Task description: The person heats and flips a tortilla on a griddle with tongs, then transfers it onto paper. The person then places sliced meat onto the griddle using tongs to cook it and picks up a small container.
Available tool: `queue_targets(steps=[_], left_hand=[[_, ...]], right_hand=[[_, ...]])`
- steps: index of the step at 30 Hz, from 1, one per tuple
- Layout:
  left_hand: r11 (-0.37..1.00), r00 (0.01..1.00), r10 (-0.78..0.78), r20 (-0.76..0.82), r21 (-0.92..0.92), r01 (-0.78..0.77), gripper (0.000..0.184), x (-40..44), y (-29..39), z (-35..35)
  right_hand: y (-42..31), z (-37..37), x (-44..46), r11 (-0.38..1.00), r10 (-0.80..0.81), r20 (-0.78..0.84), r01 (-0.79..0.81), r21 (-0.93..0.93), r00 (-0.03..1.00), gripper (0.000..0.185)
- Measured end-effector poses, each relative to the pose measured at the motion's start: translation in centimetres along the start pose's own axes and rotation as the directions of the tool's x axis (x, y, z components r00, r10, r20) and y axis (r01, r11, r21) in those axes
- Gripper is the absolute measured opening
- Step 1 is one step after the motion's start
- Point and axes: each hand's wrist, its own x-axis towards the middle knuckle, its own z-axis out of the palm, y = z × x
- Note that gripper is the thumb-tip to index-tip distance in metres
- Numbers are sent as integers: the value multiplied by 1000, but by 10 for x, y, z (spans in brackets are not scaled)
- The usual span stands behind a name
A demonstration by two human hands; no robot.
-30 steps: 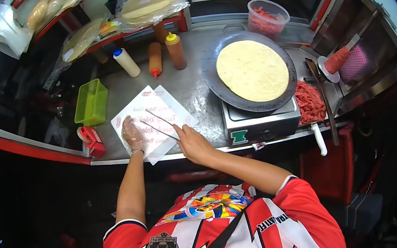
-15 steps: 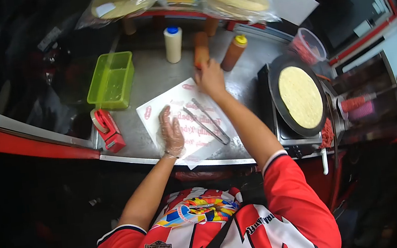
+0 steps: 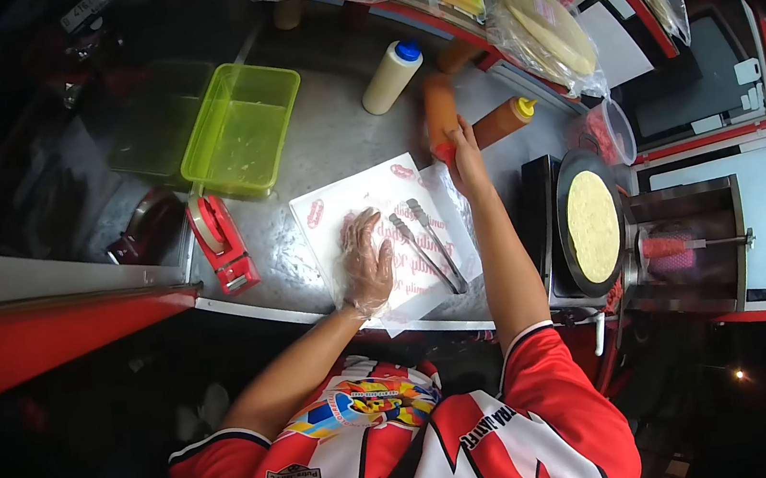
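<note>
My left hand [image 3: 367,262], in a clear plastic glove, lies spread on the printed white paper [image 3: 329,232] and holds nothing. Metal tongs [image 3: 427,246] rest on the sheets to its right. My bare right hand [image 3: 463,159] is closed round the lower end of an orange sauce bottle [image 3: 440,108] with a red cap. Beside it a brown-orange bottle [image 3: 500,122] with a yellow cap leans in view. A white bottle [image 3: 391,78] with a blue cap stands farther left.
A flatbread [image 3: 593,227] lies on the round griddle [image 3: 575,262] at the right, near a meat spit [image 3: 667,246]. At the left are a green basket [image 3: 257,130] and a red tape dispenser [image 3: 222,246]. Wrapped flatbreads [image 3: 543,20] are on the shelf above.
My right hand has let go of the tongs, which now lie on the paper, and has taken hold of the orange bottle. The view has turned, so the counter looks rotated.
</note>
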Motion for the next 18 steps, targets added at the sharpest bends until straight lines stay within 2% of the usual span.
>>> queue_targets(steps=[1, 4, 5, 7, 10, 13, 15, 17, 18], left_hand=[[1000, 1000, 5, 9, -2, -5, 46, 0, 0, 0], [1000, 999, 11, 31, -2, -11, 46, -1, -3, 0], [1000, 999, 6, 32, -2, -6, 46, -1, -4, 0], [1000, 999, -5, 41, -8, 6, 47, -2, -3, 1], [1000, 999, -7, 48, -12, 8, 47, -2, -3, 0], [1000, 999, 5, 44, -11, -4, 47, -2, -4, 2], [1000, 999, 4, 50, -15, -3, 47, -3, -6, 2], [999, 998, 32, 54, -9, -32, 47, 0, -6, 3], [999, 998, 38, 49, -2, -38, 47, -3, -5, 3]], right_hand=[[0, -2, 1, 998, -14, 3, 14, -63, 1000, 80], [4, -5, 16, 913, -56, -41, 35, -407, 998, 80], [7, -4, 28, 810, -120, -52, 67, -583, 991, 79], [14, -4, 46, 508, -240, -45, 86, -857, 970, 77], [9, 15, 38, 146, -362, -90, -39, -989, 928, 78], [-2, 30, -3, 92, -565, 96, 178, -980, 819, 72], [-2, 19, -40, 83, -567, 253, 360, -929, 784, 57], [1, 9, -96, 283, -491, 288, 463, -840, 822, 44], [13, -10, -119, 237, -432, 333, 462, -855, 838, 38]])
